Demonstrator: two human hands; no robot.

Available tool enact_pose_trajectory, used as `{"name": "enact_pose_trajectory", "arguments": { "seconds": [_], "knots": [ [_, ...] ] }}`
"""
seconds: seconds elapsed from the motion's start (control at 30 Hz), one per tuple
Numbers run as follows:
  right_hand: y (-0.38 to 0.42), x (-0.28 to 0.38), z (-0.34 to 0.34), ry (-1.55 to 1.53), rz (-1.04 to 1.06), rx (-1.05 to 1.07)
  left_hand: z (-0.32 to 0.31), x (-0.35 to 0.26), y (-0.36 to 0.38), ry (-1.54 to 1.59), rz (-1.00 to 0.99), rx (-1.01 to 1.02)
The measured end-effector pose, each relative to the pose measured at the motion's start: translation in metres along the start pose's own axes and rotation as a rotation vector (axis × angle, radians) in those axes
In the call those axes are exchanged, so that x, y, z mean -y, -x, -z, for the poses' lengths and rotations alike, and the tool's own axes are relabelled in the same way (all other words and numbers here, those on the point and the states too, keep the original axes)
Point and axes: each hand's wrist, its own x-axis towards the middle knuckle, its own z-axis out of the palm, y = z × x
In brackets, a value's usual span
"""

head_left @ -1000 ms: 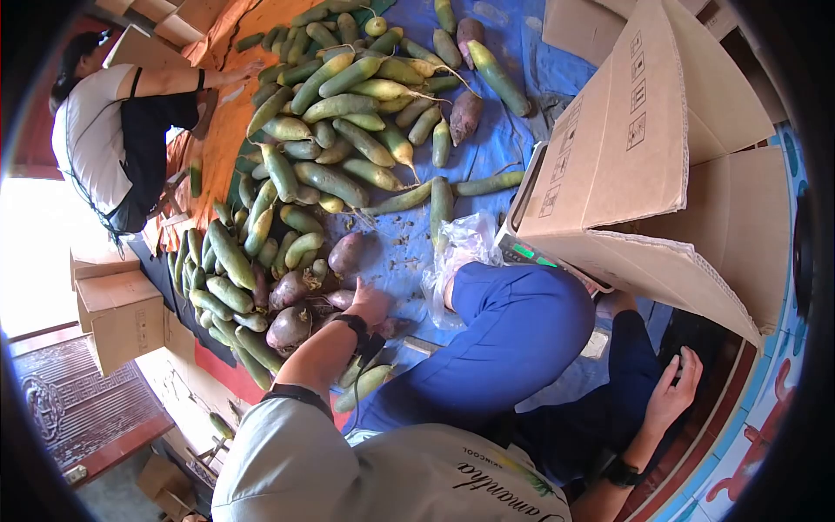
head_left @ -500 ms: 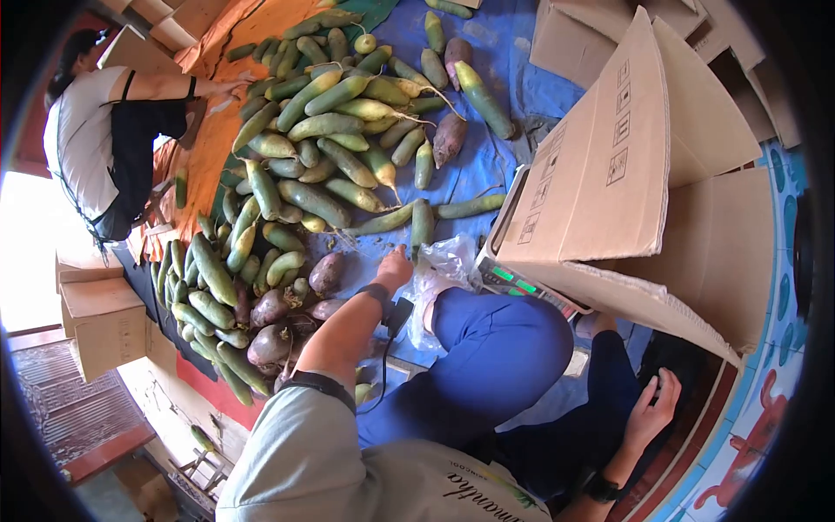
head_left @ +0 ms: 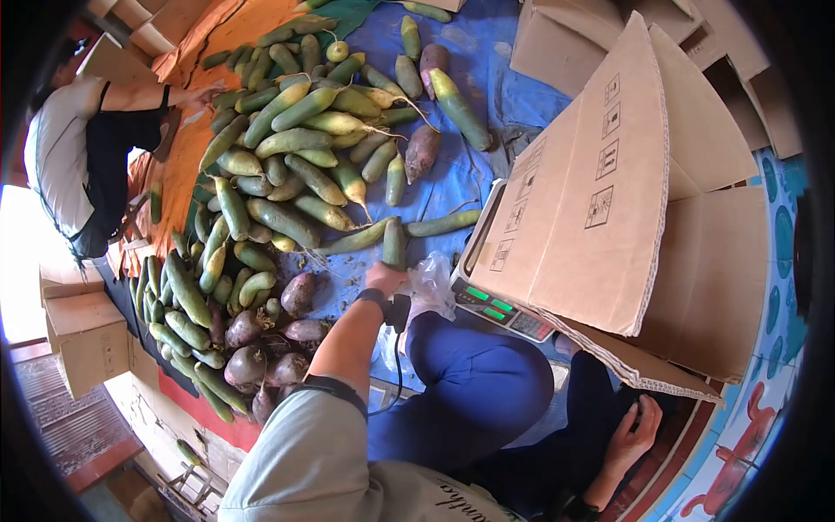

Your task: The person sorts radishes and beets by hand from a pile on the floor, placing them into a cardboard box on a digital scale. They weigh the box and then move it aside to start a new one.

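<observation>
My left hand point(head_left: 383, 278) is closed round the lower end of a green radish point(head_left: 394, 242), which stays on the blue tarp with its other end pointing away from me. Beside this hand lies a crumpled clear plastic bag point(head_left: 431, 280), close to my knee. My right hand point(head_left: 633, 433) rests by my right thigh, fingers loosely bent and apart, holding nothing. A large heap of green radishes point(head_left: 300, 141) spreads beyond my left hand. Several dark purple root vegetables point(head_left: 246, 365) lie to the left of my left forearm.
An open cardboard box point(head_left: 574, 191) sits on a digital scale point(head_left: 496, 309) at my right. More cardboard boxes point(head_left: 565, 43) stand at the back right. At the far left a person point(head_left: 70, 148) crouches, one hand reaching to the heap. The blue tarp point(head_left: 513, 96) covers the floor.
My left hand has moved forward onto the near end of the green radish and closed round it. The view has shifted slightly; my right hand remains by my thigh.
</observation>
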Motion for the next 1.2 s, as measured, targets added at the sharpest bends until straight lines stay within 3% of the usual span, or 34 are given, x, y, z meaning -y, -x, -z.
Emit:
{"name": "enact_pose_trajectory", "arguments": {
  "seconds": [0.2, 0.3, 0.37, 0.5, 0.57, 0.7, 0.9, 0.97, 1.03, 1.1, 1.2],
  "knots": [
    [-0.003, 0.007, 0.004, -0.079, 0.005, -0.006, 0.037, 0.0, 0.03, 0.208, 0.024, 0.241],
    [-0.004, 0.01, 0.004, -0.122, 0.013, -0.012, 0.042, 0.031, 0.016, 0.091, -0.169, 0.169],
    [-0.003, 0.012, 0.003, -0.164, 0.002, -0.035, 0.062, 0.044, 0.027, 0.102, -0.194, 0.192],
    [-0.001, 0.019, 0.004, -0.229, 0.015, -0.092, 0.105, 0.038, 0.083, 0.14, -0.428, -0.054],
    [0.001, 0.019, 0.004, -0.267, 0.007, -0.114, 0.129, 0.021, 0.117, 0.313, -0.639, -0.182],
    [0.001, 0.023, 0.005, -0.32, 0.033, -0.162, 0.194, -0.064, 0.219, 0.171, -1.057, -0.493],
    [0.004, 0.027, 0.006, -0.374, 0.058, -0.251, 0.228, -0.173, 0.334, 0.245, -1.627, -0.683],
    [0.007, 0.025, 0.003, -0.365, 0.071, -0.27, 0.226, -0.206, 0.357, 0.164, -1.867, -0.731],
    [0.009, 0.024, 0.003, -0.363, 0.063, -0.262, 0.214, -0.23, 0.39, 0.035, -1.906, -0.691],
    [0.011, 0.024, 0.004, -0.363, 0.068, -0.28, 0.197, -0.252, 0.404, -0.21, -1.915, -0.676],
    [0.013, 0.022, 0.005, -0.375, 0.063, -0.297, 0.162, -0.287, 0.415, -0.77, -1.747, -0.571]
  ]
}}
